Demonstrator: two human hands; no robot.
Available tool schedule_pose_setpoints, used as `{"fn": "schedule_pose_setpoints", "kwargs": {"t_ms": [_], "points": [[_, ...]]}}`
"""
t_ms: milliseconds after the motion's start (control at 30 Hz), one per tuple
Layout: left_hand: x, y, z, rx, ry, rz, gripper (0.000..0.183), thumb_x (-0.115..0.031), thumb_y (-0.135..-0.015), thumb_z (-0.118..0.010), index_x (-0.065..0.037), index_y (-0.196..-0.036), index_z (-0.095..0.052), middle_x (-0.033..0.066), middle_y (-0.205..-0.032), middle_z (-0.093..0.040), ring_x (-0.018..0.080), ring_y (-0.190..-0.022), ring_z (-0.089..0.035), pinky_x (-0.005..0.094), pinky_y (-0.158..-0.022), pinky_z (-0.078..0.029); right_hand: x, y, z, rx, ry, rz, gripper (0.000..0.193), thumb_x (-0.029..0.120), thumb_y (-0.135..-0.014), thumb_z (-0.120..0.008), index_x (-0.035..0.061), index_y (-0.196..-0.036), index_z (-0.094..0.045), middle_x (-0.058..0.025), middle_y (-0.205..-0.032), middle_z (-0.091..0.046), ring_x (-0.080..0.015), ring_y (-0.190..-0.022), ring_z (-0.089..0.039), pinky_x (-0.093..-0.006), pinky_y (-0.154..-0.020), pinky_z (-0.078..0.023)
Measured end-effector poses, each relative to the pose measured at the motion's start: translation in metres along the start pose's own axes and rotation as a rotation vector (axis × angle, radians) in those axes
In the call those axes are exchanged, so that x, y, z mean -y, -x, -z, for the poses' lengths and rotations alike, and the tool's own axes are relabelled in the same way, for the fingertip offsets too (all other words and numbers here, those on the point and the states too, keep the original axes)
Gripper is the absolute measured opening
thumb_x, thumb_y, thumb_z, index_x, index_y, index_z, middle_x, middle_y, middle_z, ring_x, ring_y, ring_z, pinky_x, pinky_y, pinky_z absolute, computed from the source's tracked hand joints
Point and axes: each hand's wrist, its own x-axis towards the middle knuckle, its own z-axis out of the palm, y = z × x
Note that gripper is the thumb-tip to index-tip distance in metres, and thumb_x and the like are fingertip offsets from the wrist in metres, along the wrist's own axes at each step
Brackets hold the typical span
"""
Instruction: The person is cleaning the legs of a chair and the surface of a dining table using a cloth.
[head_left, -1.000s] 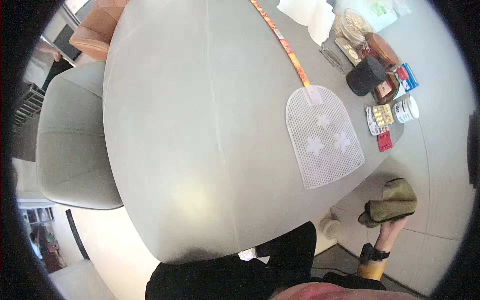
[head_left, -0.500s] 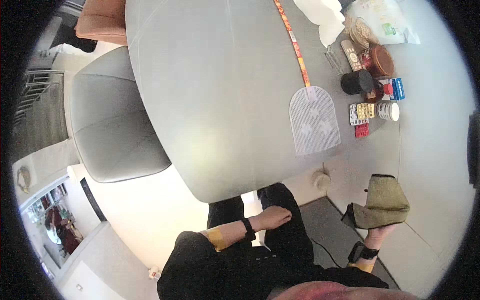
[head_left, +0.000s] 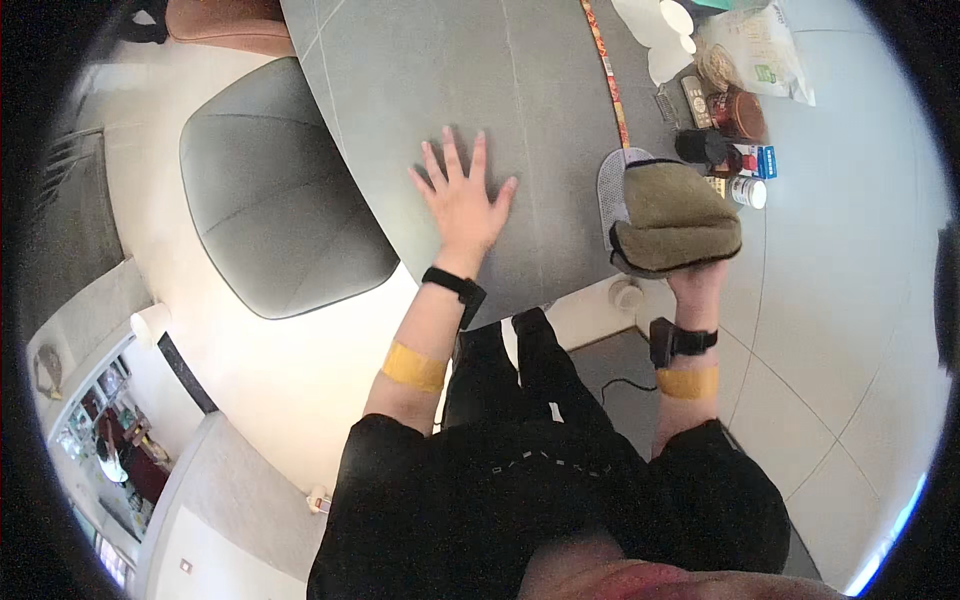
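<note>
My left hand rests palm down on the dark grey table, fingers spread and nothing in it. My right hand holds a folded olive-green cloth with dark edging, near the table's right edge. Most of the right fingers are hidden behind the cloth. Partly covered by the cloth in this view is the pale mesh head of a fly swatter, whose red-and-yellow handle runs toward the far side. Just beyond the cloth stands a white pill bottle, with blister packs mostly hidden beside it.
Along the table's right side are a black-lidded jar, a brown jar, a blue-and-white box, a remote control, a clear bag and white tissue. A grey chair stands at the left.
My left hand has moved from my lap onto the table, its fingers now spread. My right hand has brought the cloth up and left, over the fly swatter's head.
</note>
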Motion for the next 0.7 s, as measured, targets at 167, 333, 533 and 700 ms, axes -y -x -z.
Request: {"fn": "schedule_pose_setpoints", "kwargs": {"t_ms": [167, 333, 533, 700], "points": [[0.010, -0.022, -0.018, 0.078, -0.166, 0.021, 0.072, -0.057, -0.094, -0.051, -0.023, -0.155, -0.036, 0.0172, -0.165, -0.018, 0.0468, -0.150, -0.014, 0.0724, -0.115, -0.005, -0.040, -0.047, -0.065, 0.097, 0.280, 0.062, 0.053, 0.043, -0.103, -0.050, 0.0115, -0.146, -0.044, -0.0110, -0.146, -0.051, -0.0302, -0.135, -0.048, -0.0465, -0.112, -0.040], [0.003, -0.029, -0.020, 0.219, -0.190, 0.075, 0.074, -0.061, -0.097, -0.042, -0.024, -0.159, -0.027, 0.0163, -0.167, -0.009, 0.0454, -0.152, -0.005, 0.0713, -0.116, 0.001, -0.096, -0.116, -0.114, 0.231, 1.868, 0.590, 0.055, 0.038, -0.101, -0.051, -0.0042, -0.135, -0.052, -0.0200, -0.131, -0.061, -0.0368, -0.131, -0.050, -0.0471, -0.109, -0.039], [0.005, -0.031, -0.028, 0.172, -0.127, 0.090, 0.071, -0.057, -0.095, -0.049, -0.025, -0.156, -0.033, 0.0147, -0.167, -0.014, 0.0453, -0.151, -0.009, 0.0727, -0.115, -0.001, -0.153, -0.194, -0.141, 0.187, 2.062, 1.078, 0.063, 0.040, -0.102, -0.045, -0.0094, -0.141, -0.043, -0.0271, -0.154, -0.037, -0.0403, -0.146, -0.031, -0.0475, -0.121, -0.023], [0.011, -0.027, -0.025, 0.175, -0.143, 0.111, 0.070, -0.056, -0.094, -0.050, -0.025, -0.155, -0.036, 0.0139, -0.166, -0.015, 0.0453, -0.151, -0.010, 0.0727, -0.115, -0.002, -0.159, -0.174, -0.131, 0.266, 2.014, 1.054, 0.059, 0.034, -0.100, -0.048, -0.0089, -0.141, -0.042, -0.0266, -0.152, -0.039, -0.0425, -0.142, -0.036, -0.0491, -0.119, -0.027]]}}
